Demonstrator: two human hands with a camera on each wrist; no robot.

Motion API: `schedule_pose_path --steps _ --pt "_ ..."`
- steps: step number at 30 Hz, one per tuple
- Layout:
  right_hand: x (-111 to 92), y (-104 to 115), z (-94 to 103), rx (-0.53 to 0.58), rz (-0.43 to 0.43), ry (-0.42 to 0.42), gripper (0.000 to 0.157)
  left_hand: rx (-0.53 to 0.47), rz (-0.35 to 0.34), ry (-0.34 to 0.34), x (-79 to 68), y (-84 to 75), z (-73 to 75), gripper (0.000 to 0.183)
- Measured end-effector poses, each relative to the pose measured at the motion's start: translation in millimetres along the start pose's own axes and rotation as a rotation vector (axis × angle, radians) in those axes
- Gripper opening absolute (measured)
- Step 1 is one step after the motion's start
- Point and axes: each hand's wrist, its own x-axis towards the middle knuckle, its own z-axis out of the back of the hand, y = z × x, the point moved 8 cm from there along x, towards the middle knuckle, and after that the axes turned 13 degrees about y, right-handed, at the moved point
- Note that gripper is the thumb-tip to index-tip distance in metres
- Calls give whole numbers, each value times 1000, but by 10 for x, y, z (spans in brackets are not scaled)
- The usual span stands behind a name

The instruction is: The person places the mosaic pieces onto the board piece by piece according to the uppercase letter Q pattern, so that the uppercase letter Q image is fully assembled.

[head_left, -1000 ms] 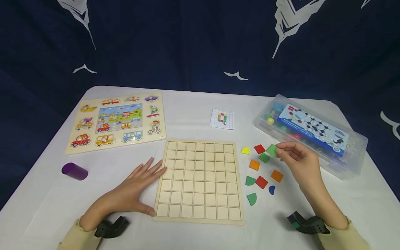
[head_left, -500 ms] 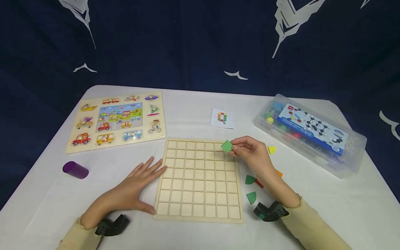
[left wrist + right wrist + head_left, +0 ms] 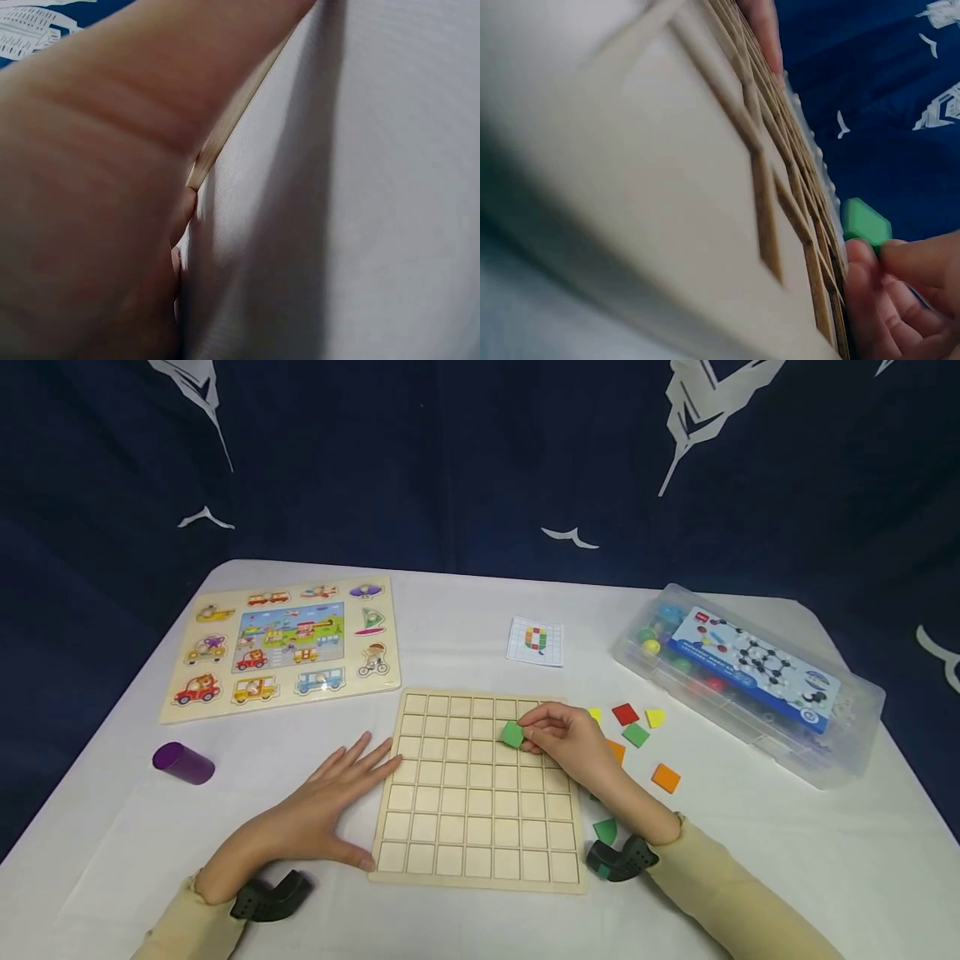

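A wooden grid board point(image 3: 465, 885) with square recesses lies on the white table. My right hand point(image 3: 570, 743) pinches a green square tile point(image 3: 512, 734) by its edge, over the upper right cells of the board. In the right wrist view the green tile point(image 3: 866, 223) sticks up from between thumb and fingertips. At the board's left edge my left hand point(image 3: 322, 814) rests with fingers spread, thumb at the lower corner and fingertips at the rim. The left wrist view is mostly filled by the left hand point(image 3: 97, 180), beside the board's edge point(image 3: 232, 124).
Several loose tiles lie right of the board, including a red square point(image 3: 626, 714), an orange square point(image 3: 666, 778) and a green quarter-round point(image 3: 605, 831); the right forearm hides others. Behind stand a pattern card point(image 3: 535, 652) and a clear plastic box point(image 3: 750, 685). Leftward are a picture puzzle point(image 3: 281, 693) and purple cylinder point(image 3: 183, 763).
My right hand has taken the green square tile from the loose pieces leftward to over the board's upper right part. A second yellow piece now shows by the tiles. The left hand stays put.
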Motion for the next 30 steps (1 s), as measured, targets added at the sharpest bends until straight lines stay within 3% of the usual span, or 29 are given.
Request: schedule_pose_path --steps 4,11,14,30 --pt "-16 48 -13 -158 36 13 8 -4 4 12 11 8 -2 117" --pt "-49 214 -80 -309 90 32 5 12 12 26 4 14 4 118" --pt "-21 133 -62 -336 115 33 6 13 8 20 3 18 9 118" --pt "-34 164 -107 -472 169 38 10 1 5 23 -5 15 1 117"
